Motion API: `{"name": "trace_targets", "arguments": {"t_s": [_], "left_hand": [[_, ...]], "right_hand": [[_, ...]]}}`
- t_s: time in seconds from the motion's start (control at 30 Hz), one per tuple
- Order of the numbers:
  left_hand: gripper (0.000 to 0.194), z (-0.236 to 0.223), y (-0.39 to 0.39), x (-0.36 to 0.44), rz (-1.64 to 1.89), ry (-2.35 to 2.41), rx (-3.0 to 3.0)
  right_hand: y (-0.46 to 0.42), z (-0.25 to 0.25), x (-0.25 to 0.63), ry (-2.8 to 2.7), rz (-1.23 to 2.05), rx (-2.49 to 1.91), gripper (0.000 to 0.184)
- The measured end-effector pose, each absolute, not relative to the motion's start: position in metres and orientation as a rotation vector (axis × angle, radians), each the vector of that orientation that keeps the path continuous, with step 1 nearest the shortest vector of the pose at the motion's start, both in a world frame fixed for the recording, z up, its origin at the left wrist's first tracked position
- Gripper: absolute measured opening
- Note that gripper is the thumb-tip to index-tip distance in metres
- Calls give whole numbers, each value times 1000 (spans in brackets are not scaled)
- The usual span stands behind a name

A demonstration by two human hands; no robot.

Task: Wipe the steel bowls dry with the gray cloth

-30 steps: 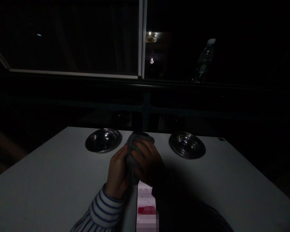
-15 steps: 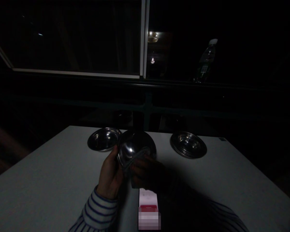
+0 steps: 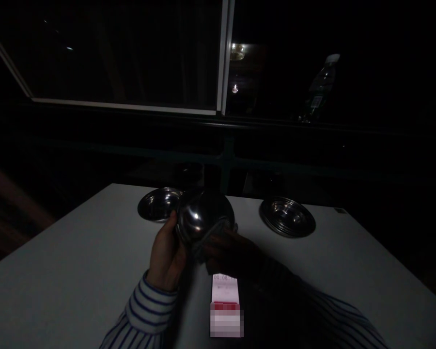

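Note:
My left hand (image 3: 166, 254) grips the left edge of a shiny steel bowl (image 3: 199, 215), held tilted above the white table (image 3: 76, 271) with its hollow facing me. My right hand (image 3: 229, 252) lies in shadow just below and right of the bowl, fingers closed on a grey cloth (image 3: 218, 231) pressed against the bowl's lower rim. Both sleeves are white with blue stripes.
A steel bowl (image 3: 159, 204) sits on the table at the back left; a stack of steel plates or bowls (image 3: 287, 216) sits at the back right. A white and red phone-like object (image 3: 225, 300) lies near me. A plastic bottle (image 3: 321, 82) stands on the dark ledge behind.
One second ago the cloth covered the bowl between both hands. The cloth has slid down to the lower rim, baring the bowl's shiny inside. The view shifted slightly left.

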State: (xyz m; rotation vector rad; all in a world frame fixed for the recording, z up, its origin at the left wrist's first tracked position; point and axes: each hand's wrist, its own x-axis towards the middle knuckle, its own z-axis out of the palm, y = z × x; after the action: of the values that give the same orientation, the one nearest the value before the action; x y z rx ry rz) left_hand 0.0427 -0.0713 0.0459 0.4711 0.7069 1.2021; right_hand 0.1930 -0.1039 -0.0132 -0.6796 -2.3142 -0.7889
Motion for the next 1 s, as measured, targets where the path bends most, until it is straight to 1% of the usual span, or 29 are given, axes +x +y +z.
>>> {"name": "trace_targets", "arguments": {"t_s": [0.13, 0.2, 0.27, 0.37, 0.47, 0.57, 0.67, 0.77, 0.9, 1.0], "left_hand": [[23, 46, -72, 43, 1092, 696, 503], [21, 45, -74, 43, 1155, 719, 518], [21, 44, -76, 45, 1200, 725, 566], [21, 42, -80, 49, 1176, 676, 652], [17, 41, -84, 52, 1229, 677, 720], [15, 41, -86, 53, 1288, 760, 775], [21, 43, -88, 56, 1336, 828, 822], [30, 44, -90, 59, 1370, 879, 845], [33, 43, -90, 60, 1394, 908, 853], [36, 42, -89, 60, 1394, 936, 866]], "right_hand": [[-106, -16, 193, -2384, -838, -682, 15], [-106, -16, 192, -2350, -860, -683, 12], [-105, -12, 191, -2360, -853, -676, 12], [-102, 4, 189, -2370, -748, -783, 20], [-102, 20, 186, -2206, -580, -1047, 29], [-102, 25, 184, -2181, -535, -1078, 29], [-99, 28, 186, -2201, -493, -1033, 30], [-95, 34, 189, -2037, -389, -1175, 34], [-95, 36, 189, -2161, -389, -1089, 35], [-94, 32, 190, -2019, -324, -1193, 36]]}}
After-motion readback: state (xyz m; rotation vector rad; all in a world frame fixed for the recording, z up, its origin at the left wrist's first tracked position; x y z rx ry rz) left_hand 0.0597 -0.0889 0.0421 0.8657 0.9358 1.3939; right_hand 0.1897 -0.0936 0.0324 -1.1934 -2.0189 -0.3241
